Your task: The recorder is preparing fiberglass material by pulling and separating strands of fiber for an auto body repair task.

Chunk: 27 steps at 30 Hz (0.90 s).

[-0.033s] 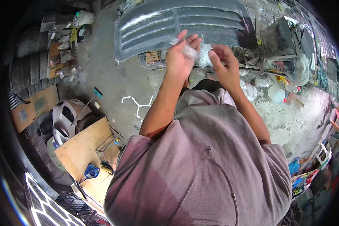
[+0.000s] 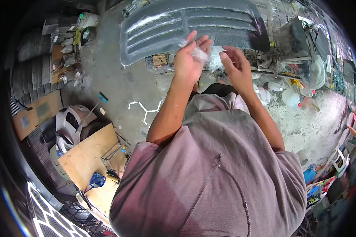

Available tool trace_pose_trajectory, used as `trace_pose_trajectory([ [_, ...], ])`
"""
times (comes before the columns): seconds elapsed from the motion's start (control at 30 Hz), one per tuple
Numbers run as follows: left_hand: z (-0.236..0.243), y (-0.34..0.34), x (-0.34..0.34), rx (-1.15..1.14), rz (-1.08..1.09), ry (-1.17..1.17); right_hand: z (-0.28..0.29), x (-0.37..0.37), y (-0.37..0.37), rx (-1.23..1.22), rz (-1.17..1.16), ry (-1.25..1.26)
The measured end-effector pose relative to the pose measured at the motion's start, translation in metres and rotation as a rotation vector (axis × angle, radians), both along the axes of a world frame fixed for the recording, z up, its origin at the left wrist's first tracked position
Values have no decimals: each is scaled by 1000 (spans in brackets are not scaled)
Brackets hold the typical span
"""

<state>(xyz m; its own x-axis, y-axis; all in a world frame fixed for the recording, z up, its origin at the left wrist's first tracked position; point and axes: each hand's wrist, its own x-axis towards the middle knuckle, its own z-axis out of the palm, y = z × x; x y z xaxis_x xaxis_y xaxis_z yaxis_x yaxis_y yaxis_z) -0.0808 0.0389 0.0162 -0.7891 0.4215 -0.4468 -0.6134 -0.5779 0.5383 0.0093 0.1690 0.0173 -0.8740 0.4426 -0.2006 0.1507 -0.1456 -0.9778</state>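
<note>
A tuft of fine white strands [image 2: 201, 54], looking like glass fibre, lies in my left hand [image 2: 188, 63], palm up with fingers curled around it. My right hand [image 2: 238, 70] is just to the right, its fingers bent and the thumb near the index fingertip. Against those fingertips is a whitish, see-through piece of fibre matting [image 2: 215, 59]; the exact grip is hard to make out. Beyond both hands lies a large dark grey slatted panel [image 2: 186, 23], with loose white fibres on its upper left slat.
Behind the panel's right end stands a wire mesh rack [image 2: 277, 23]. Plastic jugs [image 2: 290, 98] stand on the floor to the right. At left are a plywood board [image 2: 89, 150], a broom [image 2: 94, 104] and stacked dark sheets [image 2: 25, 79]. A white bucket [image 2: 88, 20] sits at the far left.
</note>
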Motion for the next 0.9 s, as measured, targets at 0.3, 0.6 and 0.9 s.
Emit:
trace_pose_trajectory([
  [0.3, 26, 20, 3, -67, -114, 144, 6, -7, -1, -348, 337, -4],
  [0.6, -6, 17, 8, -267, 129, -129, -16, -7, -20, -60, 265, -36],
  [0.9, -60, -41, -58, -117, 439, -155, -17, 3, -14, 347, 152, 175],
])
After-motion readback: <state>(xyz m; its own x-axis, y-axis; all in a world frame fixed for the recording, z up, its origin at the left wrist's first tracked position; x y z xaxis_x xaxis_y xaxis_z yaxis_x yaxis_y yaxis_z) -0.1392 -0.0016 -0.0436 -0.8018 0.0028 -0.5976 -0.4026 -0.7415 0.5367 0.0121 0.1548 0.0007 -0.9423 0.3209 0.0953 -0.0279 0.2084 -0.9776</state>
